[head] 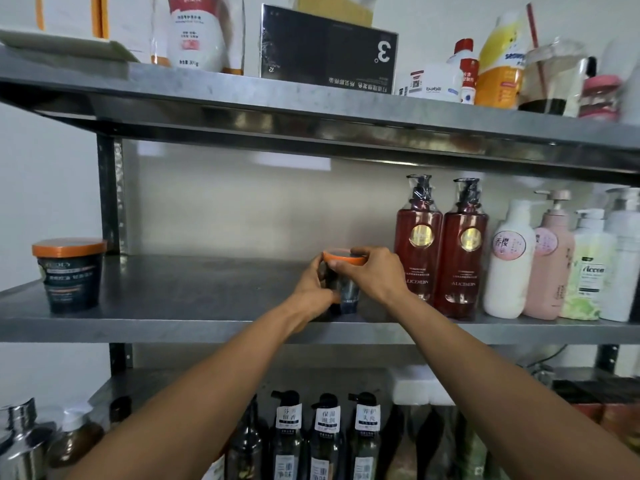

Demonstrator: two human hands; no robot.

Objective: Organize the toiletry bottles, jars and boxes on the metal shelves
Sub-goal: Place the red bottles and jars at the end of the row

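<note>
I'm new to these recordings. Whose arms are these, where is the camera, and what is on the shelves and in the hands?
There is no machine here. A person works with bare hands, and the single picture comes from a camera worn on their head, looking forward and down along both arms.

The left hand and right hand both grip a dark jar with an orange lid. It sits on or just above the middle shelf; I cannot tell which.

To its right stand two red pump bottles, then a white bottle and a pink bottle. A matching jar stands at the shelf's left end.

The top shelf holds a black box and a white pouch, among other things. Below are dark labelled bottles.
</note>
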